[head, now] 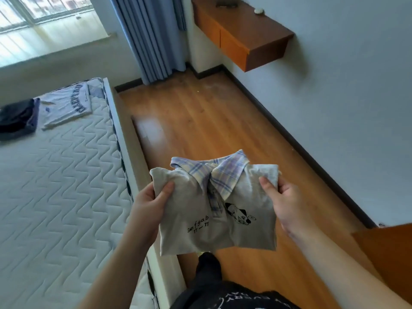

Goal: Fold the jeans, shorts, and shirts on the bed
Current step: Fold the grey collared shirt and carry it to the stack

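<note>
A folded grey shirt [217, 210] with a plaid collar and black print hangs in the air above the wooden floor, beside the bed. My left hand [151, 197] grips its left edge with the thumb on top. My right hand [282, 197] grips its right edge the same way. On the bed's far end lie a folded white shirt with dark lettering [66, 105] and a dark folded garment [16, 118] on top of a bluish piece.
The quilted white mattress [55, 186] fills the left side. A wooden floor [200, 121] runs between bed and wall. A wall-mounted wooden shelf [240, 32] hangs at the upper right, blue curtains [151, 36] behind. An orange cabinet corner [388, 253] is at the right.
</note>
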Available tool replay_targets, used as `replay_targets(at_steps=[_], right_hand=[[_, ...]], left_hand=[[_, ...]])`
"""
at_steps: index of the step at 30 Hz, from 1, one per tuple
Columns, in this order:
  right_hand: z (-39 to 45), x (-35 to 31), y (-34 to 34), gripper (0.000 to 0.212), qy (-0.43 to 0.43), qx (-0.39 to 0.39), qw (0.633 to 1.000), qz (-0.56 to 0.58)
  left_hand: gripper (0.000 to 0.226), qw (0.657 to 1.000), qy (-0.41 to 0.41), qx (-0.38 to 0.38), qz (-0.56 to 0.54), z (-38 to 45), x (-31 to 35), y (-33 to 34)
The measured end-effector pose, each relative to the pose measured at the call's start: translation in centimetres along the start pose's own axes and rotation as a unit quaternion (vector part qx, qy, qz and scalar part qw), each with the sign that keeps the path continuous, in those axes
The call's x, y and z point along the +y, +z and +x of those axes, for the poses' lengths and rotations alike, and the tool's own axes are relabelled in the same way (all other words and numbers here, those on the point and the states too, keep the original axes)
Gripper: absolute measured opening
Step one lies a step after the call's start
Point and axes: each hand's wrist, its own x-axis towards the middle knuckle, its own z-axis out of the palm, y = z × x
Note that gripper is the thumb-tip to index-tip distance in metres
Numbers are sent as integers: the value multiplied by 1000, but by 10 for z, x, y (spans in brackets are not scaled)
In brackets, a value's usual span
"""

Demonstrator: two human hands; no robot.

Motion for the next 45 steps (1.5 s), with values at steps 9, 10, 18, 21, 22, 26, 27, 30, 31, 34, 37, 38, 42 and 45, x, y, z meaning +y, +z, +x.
replay_targets(at_steps=[9,10,18,21,22,26,27,30,31,34,37,38,42,45], right_hand=[[137,-51,102,43,-32,-38,999,10],[149,-57,111,44,-35,-41,998,8],[260,-92,140,48,-35,-67,997,-1],[313,-103,133,32,-28,-76,997,-16],[331,-105,131,26,-27,-77,996,-18],[403,-126,129,17,-16,-94,995,-30],[420,-133,130,17,-10,-102,994,-38],[468,-151,138,16,-16,-129,990,-53],[483,-155,142,16,-17,-133,989,-64],[519,-165,157,17,-22,-159,984,-74],[553,-174,179,14,-24,-180,980,-81],[564,-175,188,13,-22,-188,978,-84],[611,-179,232,11,-19,-207,973,-97],[649,-185,269,11,-26,-223,968,-115]], left_hand=[[16,997,35,48,-50,111,61,-55],[16,997,34,57,-49,124,66,-59],[17,995,51,63,-56,227,102,-50],[16,996,53,64,-43,273,111,-32],[14,995,53,74,-35,289,113,-26],[14,992,49,115,-6,349,128,-1],[14,992,45,122,-4,360,133,5],[15,990,58,131,-16,389,151,14],[15,990,55,131,-21,397,155,16],[15,986,37,155,-50,419,163,14],[12,980,19,190,-62,447,170,6],[14,979,16,194,-63,456,172,1],[19,975,17,208,-72,497,182,-23],[24,972,22,218,-80,535,190,-49]])
